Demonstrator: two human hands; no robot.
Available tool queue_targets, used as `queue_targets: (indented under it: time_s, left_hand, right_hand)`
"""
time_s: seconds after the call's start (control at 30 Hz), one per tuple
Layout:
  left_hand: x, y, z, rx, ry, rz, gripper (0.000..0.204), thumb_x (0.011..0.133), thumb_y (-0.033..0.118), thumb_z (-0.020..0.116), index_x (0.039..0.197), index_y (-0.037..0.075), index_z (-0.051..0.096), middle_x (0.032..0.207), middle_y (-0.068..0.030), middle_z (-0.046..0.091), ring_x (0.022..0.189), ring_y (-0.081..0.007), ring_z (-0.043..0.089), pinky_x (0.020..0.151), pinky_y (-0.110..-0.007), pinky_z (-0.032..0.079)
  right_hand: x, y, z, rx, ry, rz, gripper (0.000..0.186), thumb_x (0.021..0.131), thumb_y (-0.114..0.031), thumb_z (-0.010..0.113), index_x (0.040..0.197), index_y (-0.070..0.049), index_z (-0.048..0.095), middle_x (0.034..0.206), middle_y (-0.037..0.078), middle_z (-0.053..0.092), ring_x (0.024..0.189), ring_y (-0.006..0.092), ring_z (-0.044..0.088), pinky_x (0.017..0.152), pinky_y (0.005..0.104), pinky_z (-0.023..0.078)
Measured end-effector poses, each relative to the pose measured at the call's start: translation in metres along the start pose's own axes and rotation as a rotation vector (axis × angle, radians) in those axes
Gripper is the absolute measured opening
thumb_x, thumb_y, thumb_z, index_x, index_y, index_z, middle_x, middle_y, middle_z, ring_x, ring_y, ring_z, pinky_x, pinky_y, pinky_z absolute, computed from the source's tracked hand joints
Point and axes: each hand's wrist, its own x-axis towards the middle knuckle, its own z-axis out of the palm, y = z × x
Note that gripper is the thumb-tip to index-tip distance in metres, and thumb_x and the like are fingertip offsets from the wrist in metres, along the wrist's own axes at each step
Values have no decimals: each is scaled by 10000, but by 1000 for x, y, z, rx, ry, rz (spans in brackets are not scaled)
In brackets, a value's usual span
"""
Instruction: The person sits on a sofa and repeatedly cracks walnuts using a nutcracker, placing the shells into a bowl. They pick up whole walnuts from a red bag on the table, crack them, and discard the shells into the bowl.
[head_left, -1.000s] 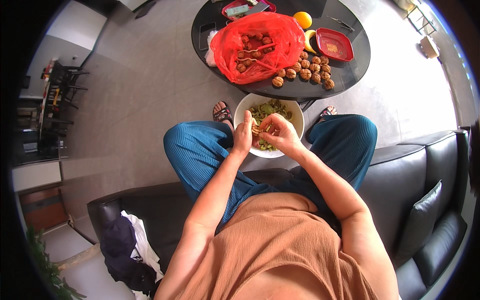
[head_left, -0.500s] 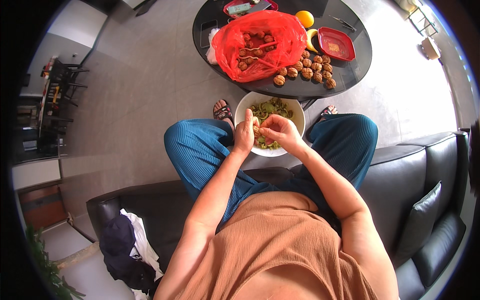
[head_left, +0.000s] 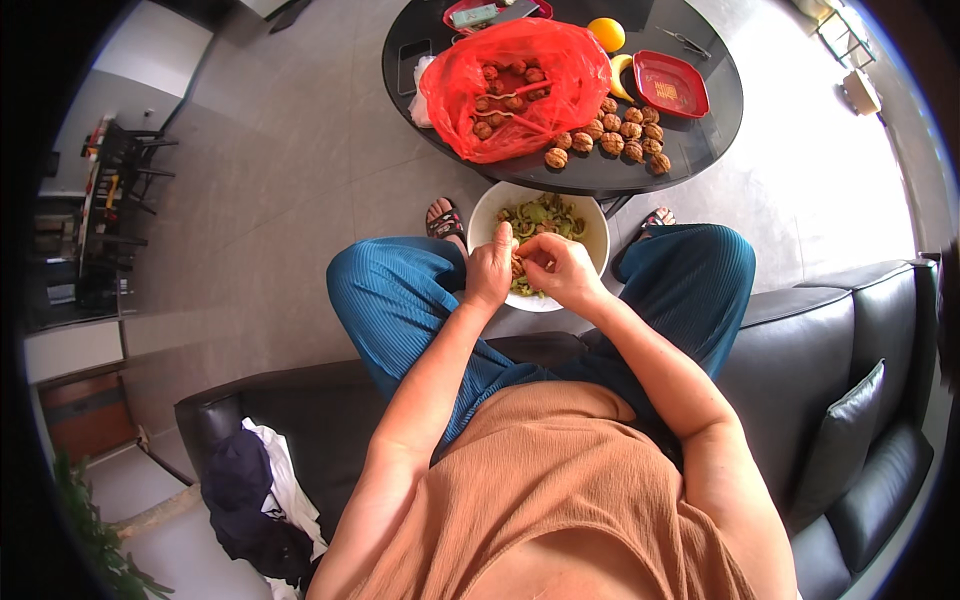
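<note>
Teal pleated trousers (head_left: 385,305) flank the near side of the white bowl (head_left: 593,222). Over the bowl's near half, the left hand (head_left: 489,268) is closed around a walnut (head_left: 517,267); the right hand (head_left: 563,270) is bent into a narrow pinch at that walnut; from here I cannot tell whether it grips a piece. Green scraps (head_left: 545,214) lie in the bowl. Beyond the bowl, a black table (head_left: 697,146) bears a red bag of walnuts (head_left: 458,95) and, toward the bowl's right, loose walnuts (head_left: 612,144).
</note>
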Motion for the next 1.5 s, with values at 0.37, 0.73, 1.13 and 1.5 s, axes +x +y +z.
queue_targets:
  time_s: [0.37,0.73,1.13,1.5]
  left_hand:
    - [6,-3,-5,-292,-187,-213,700,1023,541,275,647,48,599,508,-28,488,403,-102,448,394,-244,356]
    - [-1,-22,19,-421,-7,-371,717,983,617,345,768,6,651,687,-23,589,621,-72,534,548,-217,413]
    - [-4,7,3,-470,-126,-79,663,1020,572,226,733,65,543,623,18,506,510,-55,461,451,-189,366]
    - [-7,31,-7,-408,-82,-24,678,1018,577,194,734,52,515,577,5,473,497,-54,461,446,-207,373]
  right_hand:
    - [0,8,6,-2,122,-13,112,792,-49,659,877,24,662,773,121,636,640,182,647,611,284,518]
    - [-5,7,9,671,-33,371,155,873,14,522,1023,25,559,851,91,639,649,154,657,611,255,558]
    - [4,4,-11,804,-101,406,147,912,-187,671,991,-77,616,900,-32,636,769,49,590,650,203,482]
    - [4,-7,-16,1037,-108,385,118,905,-162,594,985,-75,585,840,-3,598,697,68,554,573,206,442]
